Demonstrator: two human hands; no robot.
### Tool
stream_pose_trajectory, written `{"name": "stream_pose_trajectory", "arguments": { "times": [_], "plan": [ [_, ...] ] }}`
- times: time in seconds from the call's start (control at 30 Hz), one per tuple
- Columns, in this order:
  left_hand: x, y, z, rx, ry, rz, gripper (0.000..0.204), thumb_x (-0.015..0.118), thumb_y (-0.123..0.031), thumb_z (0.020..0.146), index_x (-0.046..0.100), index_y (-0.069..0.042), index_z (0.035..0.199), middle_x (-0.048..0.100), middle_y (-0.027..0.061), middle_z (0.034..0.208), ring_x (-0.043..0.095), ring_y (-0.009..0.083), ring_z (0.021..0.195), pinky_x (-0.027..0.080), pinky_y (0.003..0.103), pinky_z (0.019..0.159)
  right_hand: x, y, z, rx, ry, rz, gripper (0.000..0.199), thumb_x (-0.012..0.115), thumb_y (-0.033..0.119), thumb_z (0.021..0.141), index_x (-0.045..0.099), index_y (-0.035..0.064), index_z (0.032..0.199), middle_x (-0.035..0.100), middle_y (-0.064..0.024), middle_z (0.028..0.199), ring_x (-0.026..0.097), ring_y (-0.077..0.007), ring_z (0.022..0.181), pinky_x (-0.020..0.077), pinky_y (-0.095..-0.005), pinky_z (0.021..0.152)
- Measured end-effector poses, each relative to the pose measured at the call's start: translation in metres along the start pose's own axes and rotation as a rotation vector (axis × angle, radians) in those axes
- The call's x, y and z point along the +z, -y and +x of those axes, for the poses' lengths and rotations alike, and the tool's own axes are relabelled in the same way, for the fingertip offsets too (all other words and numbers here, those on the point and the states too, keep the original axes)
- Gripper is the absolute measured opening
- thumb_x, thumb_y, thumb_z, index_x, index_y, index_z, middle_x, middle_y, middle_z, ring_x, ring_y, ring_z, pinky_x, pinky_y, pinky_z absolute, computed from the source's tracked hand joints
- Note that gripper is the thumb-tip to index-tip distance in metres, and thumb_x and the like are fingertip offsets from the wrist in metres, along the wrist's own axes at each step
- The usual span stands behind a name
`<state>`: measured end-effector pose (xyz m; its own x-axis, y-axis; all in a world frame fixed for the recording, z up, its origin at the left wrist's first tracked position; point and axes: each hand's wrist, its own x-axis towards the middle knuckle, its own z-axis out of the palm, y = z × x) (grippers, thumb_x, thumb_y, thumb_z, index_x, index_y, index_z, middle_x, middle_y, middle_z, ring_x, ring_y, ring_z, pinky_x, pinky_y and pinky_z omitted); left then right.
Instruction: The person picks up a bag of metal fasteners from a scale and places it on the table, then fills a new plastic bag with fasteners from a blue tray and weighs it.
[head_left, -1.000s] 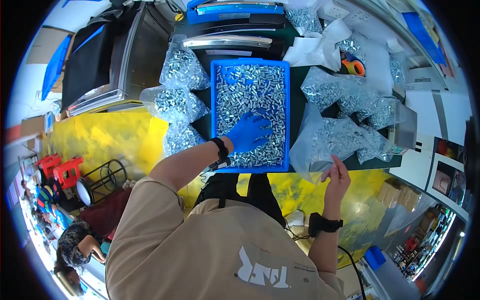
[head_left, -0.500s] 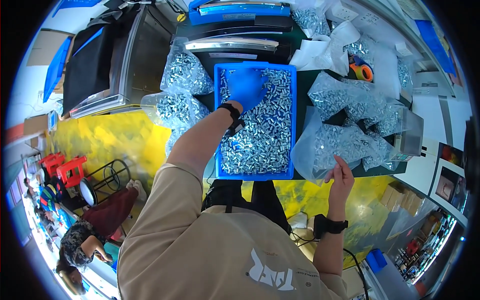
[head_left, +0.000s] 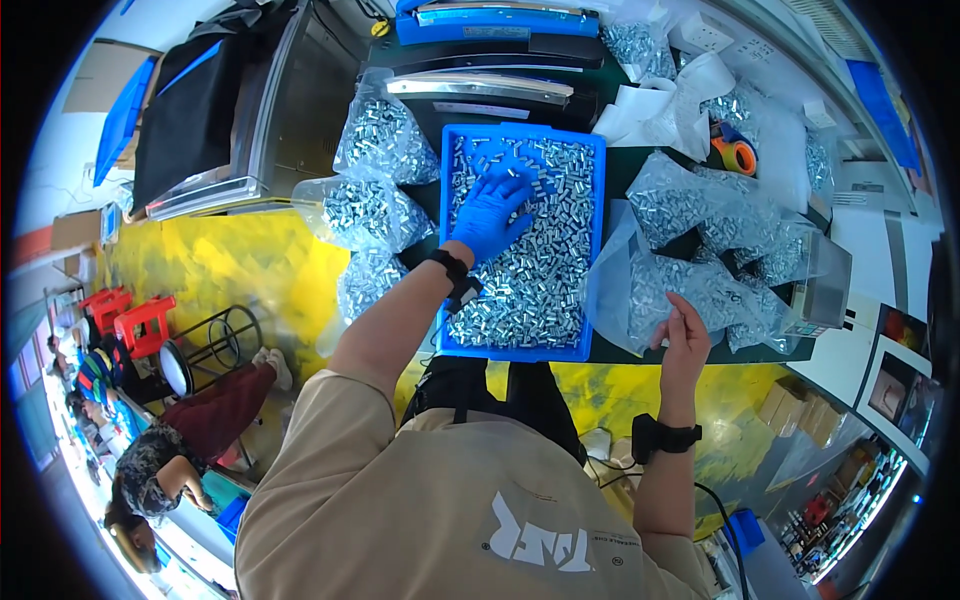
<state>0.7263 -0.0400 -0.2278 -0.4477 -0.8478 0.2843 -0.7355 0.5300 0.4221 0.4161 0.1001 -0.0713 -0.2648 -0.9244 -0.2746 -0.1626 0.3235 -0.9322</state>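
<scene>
My left hand (head_left: 490, 213), in a blue glove, lies palm down with its fingers spread over small shiny metal cylindrical pieces (head_left: 520, 300). They fill a blue tray (head_left: 597, 200) on the dark green table. Near the far end of the tray, bare blue floor shows among scattered pieces, just beyond the fingertips. My bare right hand (head_left: 685, 332) hovers by the table's front edge, beside an open-mouthed clear bag (head_left: 640, 290) of similar pieces. Its fingers are loosely extended, and no object shows in them.
More filled clear bags stand left (head_left: 370, 215) and right (head_left: 690, 195) of the tray. Behind it are bag sealers (head_left: 480, 92). A roll of orange tape (head_left: 735, 155) lies at the back right. Far left, another person (head_left: 165, 470) sits near red stools (head_left: 143, 325).
My left hand has drawn back toward me and flattened out, with its fingers now spread. More of the tray's bare floor shows at the far end. The right hand stays nearly still.
</scene>
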Motion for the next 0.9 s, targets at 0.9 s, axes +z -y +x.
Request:
{"name": "stream_pose_trajectory", "arguments": {
  "times": [0.9],
  "plan": [
    [-0.007,-0.062,-0.056,0.109,0.438,0.140,0.077,0.065,-0.068,0.076,0.050,-0.029,0.141,0.042,0.0163,0.146,0.041,0.0407,0.132,0.027,0.056,0.113,-0.009,-0.007,0.024,-0.009,0.039,0.016,0.027,0.052,0.010,0.100,0.066,0.0024,0.122,0.056,-0.0012,0.069,0.050,-0.0080,0.060,0.0438,-0.0234,0.057]
  ]
}}
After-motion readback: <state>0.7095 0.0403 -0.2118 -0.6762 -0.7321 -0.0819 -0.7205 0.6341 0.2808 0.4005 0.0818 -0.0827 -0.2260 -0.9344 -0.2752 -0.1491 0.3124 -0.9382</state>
